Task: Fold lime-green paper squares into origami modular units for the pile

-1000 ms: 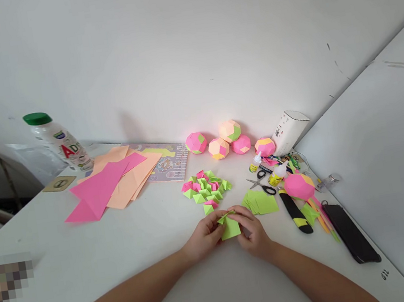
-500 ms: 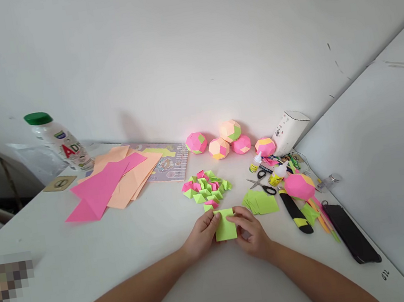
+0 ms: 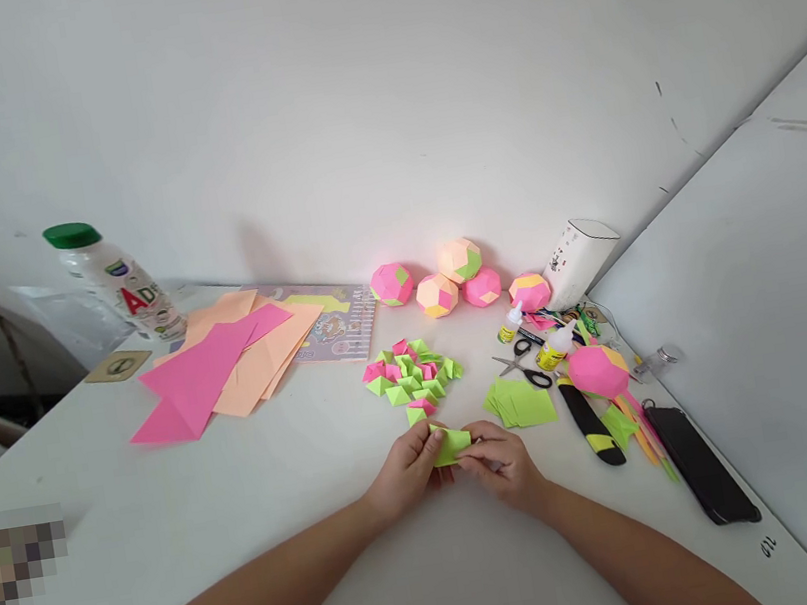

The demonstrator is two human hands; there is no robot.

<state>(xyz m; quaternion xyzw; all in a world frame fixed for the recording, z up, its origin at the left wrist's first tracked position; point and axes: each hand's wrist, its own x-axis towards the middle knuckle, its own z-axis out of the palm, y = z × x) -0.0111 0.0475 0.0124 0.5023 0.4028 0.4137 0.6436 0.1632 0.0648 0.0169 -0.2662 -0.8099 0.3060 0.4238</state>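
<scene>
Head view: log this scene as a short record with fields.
left hand: pinches the left edge of the green paper
right hand: pinches its right edge
paper state: partly folded, held just above the table
beyond hands: pile of folded pieces, green and pink
right of hands: green squares, scissors, two glue bottles, phone
by wall: paper balls, white box
left side: pink and orange sheets, bottle

Left hand, right hand pinch folded green paper
</scene>
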